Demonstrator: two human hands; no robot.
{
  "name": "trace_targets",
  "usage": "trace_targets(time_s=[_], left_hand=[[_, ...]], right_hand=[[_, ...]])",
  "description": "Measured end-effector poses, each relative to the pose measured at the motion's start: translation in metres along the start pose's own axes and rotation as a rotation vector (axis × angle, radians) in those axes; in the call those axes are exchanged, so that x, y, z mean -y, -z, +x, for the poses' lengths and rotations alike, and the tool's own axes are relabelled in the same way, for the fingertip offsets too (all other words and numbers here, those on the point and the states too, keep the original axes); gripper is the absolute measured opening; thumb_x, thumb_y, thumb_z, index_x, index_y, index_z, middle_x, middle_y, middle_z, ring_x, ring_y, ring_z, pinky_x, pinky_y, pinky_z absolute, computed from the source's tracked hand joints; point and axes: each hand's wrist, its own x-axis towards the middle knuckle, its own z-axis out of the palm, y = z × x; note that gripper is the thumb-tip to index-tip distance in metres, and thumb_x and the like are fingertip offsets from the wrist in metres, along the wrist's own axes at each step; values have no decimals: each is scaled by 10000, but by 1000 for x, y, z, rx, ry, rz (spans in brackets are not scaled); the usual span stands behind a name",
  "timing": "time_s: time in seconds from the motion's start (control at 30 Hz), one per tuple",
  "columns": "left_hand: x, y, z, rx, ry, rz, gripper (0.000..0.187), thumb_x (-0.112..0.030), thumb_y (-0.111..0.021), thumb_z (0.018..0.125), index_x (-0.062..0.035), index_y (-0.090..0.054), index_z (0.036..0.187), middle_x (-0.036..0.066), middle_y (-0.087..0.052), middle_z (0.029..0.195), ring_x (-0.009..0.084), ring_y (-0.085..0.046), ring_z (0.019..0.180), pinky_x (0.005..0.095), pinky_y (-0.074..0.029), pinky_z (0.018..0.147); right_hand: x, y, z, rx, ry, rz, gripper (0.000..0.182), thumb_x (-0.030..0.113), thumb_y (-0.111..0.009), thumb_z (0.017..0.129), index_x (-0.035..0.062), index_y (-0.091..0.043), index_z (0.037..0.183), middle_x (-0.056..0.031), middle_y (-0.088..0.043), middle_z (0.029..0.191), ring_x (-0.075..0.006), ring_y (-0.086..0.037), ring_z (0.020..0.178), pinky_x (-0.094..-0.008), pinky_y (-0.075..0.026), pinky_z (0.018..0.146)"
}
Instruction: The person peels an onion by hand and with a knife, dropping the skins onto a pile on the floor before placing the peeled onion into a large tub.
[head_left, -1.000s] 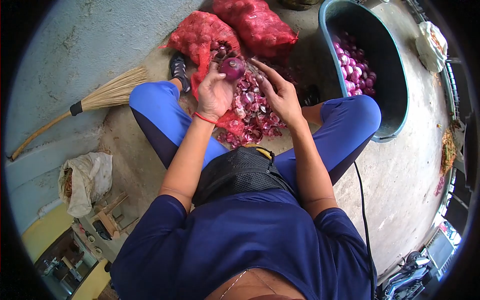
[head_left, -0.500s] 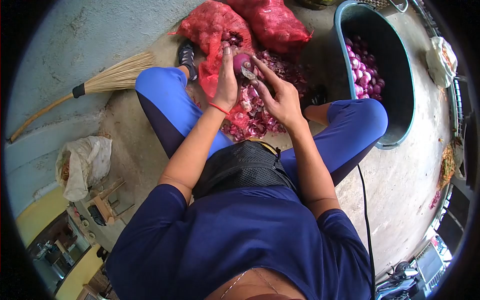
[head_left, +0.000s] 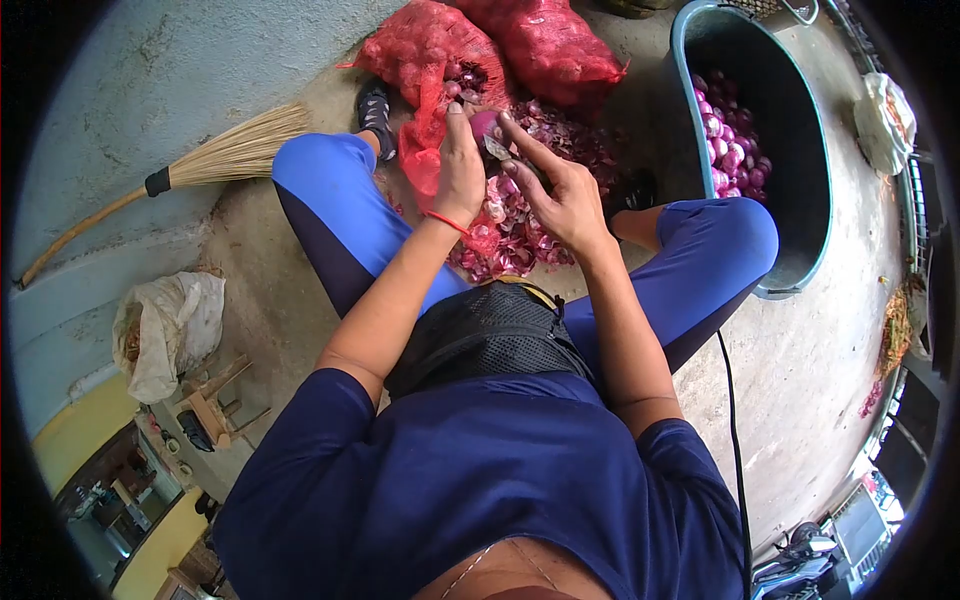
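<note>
A purple-red onion sits between my two hands, above a heap of onion skins. My left hand is closed round its left side, fingers pointing away from me, with a red band at the wrist. From the right, my right hand has its index finger and thumb at the onion's side. A thin greyish-white flake shows between that finger and thumb; I cannot tell whether it is loose skin or a small blade. Beneath lie the shed onion skins, and red netting is beside them.
Two red mesh sacks of onions stand ahead. To the right, a blue-green tub holds several peeled onions. A straw broom leans by the left wall, near a white sack. A black cable crosses the floor.
The onion has sunk lower between my hands, and less of it shows. My left hand has turned and shifted slightly toward the right; my right hand is almost where it was.
</note>
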Motion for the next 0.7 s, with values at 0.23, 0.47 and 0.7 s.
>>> trace_targets(time_s=[0.23, 0.47, 0.7], left_hand=[[1, -6, -6, -77, -91, 116, 558, -453, -239, 1061, -15, -571, 1154, 91, -624, 1023, 183, -605, 924, 331, -486, 851], [1, -16, -14, -118, -102, 47, 499, -401, -249, 1067, -22, -573, 1095, 67, -613, 981, 158, -589, 900, 319, -485, 841], [-12, -8, -13, -56, 309, -153, 409, -460, -388, 995, -101, -580, 1028, 29, -623, 889, 107, -609, 720, 250, -496, 545]], right_hand=[[-8, -8, 2, -18, -55, 134, 407, 307, -615, 928, 278, -572, 1332, -145, -703, 1030, -359, -672, 903, -396, -525, 755], [-8, -13, 3, -125, -13, 79, 338, 283, -639, 914, 243, -638, 1249, -91, -708, 1045, -307, -685, 914, -368, -530, 755], [-2, 9, 4, 30, -87, -53, 318, 196, -676, 902, 186, -669, 1219, -76, -715, 1083, -214, -707, 954, -294, -520, 801]])
